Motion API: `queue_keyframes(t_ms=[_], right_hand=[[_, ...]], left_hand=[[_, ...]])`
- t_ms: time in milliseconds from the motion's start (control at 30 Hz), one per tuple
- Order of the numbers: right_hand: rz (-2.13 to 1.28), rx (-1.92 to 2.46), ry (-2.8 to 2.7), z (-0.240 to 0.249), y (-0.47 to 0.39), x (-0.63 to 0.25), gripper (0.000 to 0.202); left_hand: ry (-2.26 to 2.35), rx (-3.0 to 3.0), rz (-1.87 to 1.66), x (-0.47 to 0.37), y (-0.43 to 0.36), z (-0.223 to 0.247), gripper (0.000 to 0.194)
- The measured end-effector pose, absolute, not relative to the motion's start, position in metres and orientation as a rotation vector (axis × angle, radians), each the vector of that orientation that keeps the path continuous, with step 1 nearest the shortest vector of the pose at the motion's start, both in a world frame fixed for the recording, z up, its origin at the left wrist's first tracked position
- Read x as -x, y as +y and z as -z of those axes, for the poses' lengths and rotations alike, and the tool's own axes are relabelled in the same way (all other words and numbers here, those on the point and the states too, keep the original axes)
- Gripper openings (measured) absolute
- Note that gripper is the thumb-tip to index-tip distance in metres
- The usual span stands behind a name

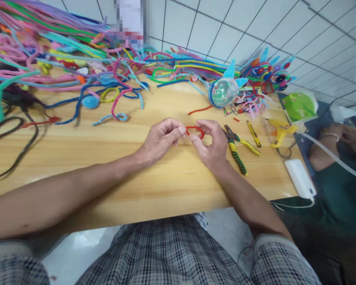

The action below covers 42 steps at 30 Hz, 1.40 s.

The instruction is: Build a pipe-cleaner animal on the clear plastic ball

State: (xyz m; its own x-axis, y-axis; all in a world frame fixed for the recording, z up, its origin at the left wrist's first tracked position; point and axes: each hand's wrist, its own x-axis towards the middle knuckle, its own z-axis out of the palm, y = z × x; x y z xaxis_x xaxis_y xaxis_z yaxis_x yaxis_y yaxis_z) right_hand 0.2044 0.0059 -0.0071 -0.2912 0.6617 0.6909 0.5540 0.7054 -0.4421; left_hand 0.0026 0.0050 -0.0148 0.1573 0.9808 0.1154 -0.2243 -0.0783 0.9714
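Note:
A red pipe cleaner (pixel 199 128), bent into a small loop, is held between both hands over the wooden table (pixel 172 190). My left hand (pixel 163 139) pinches its left end between thumb and fingertips. On the other side, my right hand (pixel 210 143) has curled fingers and thumb around the loop's right part. Pliers with yellow and green handles (pixel 237 156) lie just right of my right hand. Beyond the hands lies another red strip (pixel 200 110), near a clear ball with light blue spikes (pixel 224 92).
Many colourful pipe cleaners (pixel 68 51) heap along the back left. At right are a yellow cutter (pixel 253 133), a yellow glue gun (pixel 280 132), a white power bank (pixel 300 179) and a green container (pixel 299 107). Another person's arm (pixel 326 150) shows beyond the table's right edge.

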Motion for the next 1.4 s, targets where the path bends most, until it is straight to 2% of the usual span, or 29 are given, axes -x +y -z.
queue_keyframes(t_ms=[133,167,267,767,1200,1400], right_hand=[[-0.281,1.012,-1.950,0.0042,0.0041,-0.2028,0.004],[-0.295,1.023,-1.955,0.0034,0.0036,-0.2022,0.004],[-0.313,1.013,-1.952,0.0017,0.0027,-0.2003,0.012],[-0.325,1.040,-1.912,0.0008,0.0020,-0.1985,0.015],[-0.440,1.083,-1.956,-0.0022,0.0025,-0.2013,0.012],[-0.441,1.107,-1.931,-0.0017,0.0037,-0.2010,0.016]], left_hand=[[0.852,-1.292,-1.257,-0.0028,0.0029,0.0172,0.043],[0.847,-1.316,-1.252,-0.0028,0.0023,0.0168,0.043],[0.839,-1.372,-1.231,-0.0027,0.0008,0.0145,0.045],[0.795,-1.305,-1.158,-0.0037,-0.0020,0.0137,0.044],[0.865,-1.274,-1.121,-0.0031,0.0021,0.0111,0.031],[0.887,-1.280,-1.131,-0.0040,0.0009,0.0142,0.030]])
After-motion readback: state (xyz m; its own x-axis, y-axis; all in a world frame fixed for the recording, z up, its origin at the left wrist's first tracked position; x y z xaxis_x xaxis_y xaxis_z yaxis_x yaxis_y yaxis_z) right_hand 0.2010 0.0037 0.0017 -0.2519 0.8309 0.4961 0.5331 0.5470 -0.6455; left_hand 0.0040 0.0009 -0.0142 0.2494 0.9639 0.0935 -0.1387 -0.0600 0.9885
